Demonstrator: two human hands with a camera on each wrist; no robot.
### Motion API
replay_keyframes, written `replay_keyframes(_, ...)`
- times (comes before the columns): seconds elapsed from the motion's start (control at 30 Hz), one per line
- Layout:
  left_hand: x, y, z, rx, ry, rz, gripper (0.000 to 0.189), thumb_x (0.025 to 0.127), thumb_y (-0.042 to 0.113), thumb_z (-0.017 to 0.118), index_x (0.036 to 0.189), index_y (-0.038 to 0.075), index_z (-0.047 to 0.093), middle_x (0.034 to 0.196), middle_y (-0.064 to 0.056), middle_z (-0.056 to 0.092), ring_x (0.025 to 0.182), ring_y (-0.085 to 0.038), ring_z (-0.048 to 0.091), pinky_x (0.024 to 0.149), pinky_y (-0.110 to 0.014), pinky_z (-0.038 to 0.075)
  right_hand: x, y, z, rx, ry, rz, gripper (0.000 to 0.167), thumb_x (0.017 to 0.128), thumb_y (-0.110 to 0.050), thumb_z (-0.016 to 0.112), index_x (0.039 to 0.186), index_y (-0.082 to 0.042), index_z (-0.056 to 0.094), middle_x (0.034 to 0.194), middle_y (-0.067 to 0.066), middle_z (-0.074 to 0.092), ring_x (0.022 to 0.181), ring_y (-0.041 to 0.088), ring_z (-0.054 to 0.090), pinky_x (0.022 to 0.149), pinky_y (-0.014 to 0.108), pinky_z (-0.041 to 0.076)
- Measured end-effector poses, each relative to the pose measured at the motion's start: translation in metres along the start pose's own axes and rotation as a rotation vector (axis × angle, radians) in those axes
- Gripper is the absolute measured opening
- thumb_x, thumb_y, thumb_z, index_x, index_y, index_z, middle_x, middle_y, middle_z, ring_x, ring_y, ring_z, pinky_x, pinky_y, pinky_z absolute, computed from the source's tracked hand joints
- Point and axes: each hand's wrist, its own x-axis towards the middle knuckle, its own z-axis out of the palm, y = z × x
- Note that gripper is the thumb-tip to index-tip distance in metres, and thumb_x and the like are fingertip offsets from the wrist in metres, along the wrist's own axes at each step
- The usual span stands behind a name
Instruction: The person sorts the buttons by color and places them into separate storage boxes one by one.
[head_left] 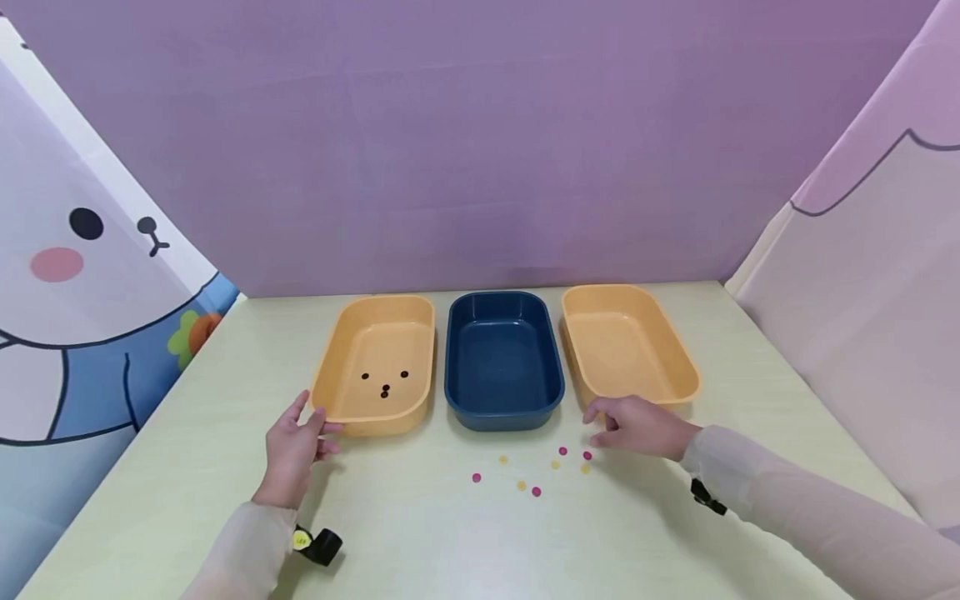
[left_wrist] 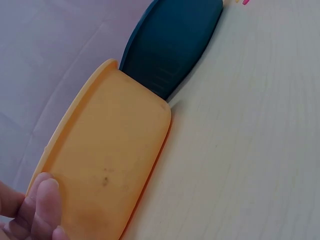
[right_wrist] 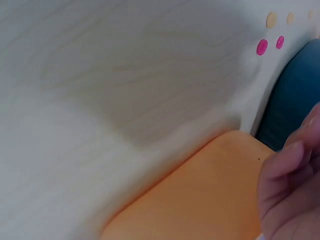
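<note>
At the near left corner of the left yellow bin, my left hand grips the rim; in the left wrist view its fingers lie against the outer wall. Several small black discs are inside that bin. My right hand hovers by the near edge of the right yellow bin, fingers loosely bent, with nothing visible in them. On the table in front of the bins lie several pink buttons and several yellow buttons, left of the right hand.
A dark blue bin stands between the two yellow ones on the pale wood-look table. A purple cloth wall rises behind them. Printed cloth panels stand on the left and right.
</note>
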Motion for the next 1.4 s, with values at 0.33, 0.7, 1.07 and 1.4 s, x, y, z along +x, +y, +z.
replay_keyframes(0.33,-0.001,-0.001,0.001,-0.010,-0.014,0.000,0.059,0.104,0.017,0.038,0.155,0.015,0.008,0.064,0.015,0.064,0.046,-0.003,0.055,0.051,-0.018,0.046,0.003,0.010,0.012,0.001,-0.084,-0.034,0.015,0.084,-0.017,0.074,0.095,-0.011,0.067,0.065,-0.009,0.046,0.057,0.005,0.042,0.055,0.021,0.037)
replay_keyframes(0.7,-0.001,0.002,-0.001,-0.096,-0.069,-0.038,0.061,0.105,0.018,0.036,0.155,0.020,0.002,0.065,0.015,0.064,0.047,-0.002,0.055,0.052,-0.016,0.045,0.012,0.018,0.020,0.046,-0.145,0.013,0.014,0.079,-0.005,0.076,0.088,-0.010,0.066,0.072,-0.007,0.050,0.068,0.009,0.047,0.064,0.023,0.041)
replay_keyframes(1.07,-0.001,0.003,-0.002,-0.108,-0.083,-0.036,0.061,0.105,0.018,0.037,0.155,0.020,0.002,0.066,0.014,0.065,0.048,-0.002,0.055,0.052,-0.016,0.045,0.013,0.017,0.022,0.061,-0.148,0.022,0.013,0.080,-0.004,0.075,0.084,-0.011,0.065,0.071,-0.006,0.050,0.068,0.009,0.046,0.063,0.023,0.039)
replay_keyframes(1.4,-0.002,0.004,-0.003,-0.096,-0.075,-0.043,0.061,0.105,0.018,0.038,0.155,0.020,0.004,0.066,0.014,0.065,0.048,-0.002,0.055,0.052,-0.016,0.044,0.012,0.019,0.024,0.115,-0.154,-0.005,0.014,0.081,0.001,0.072,0.082,-0.009,0.064,0.067,-0.006,0.047,0.063,0.007,0.044,0.059,0.021,0.037)
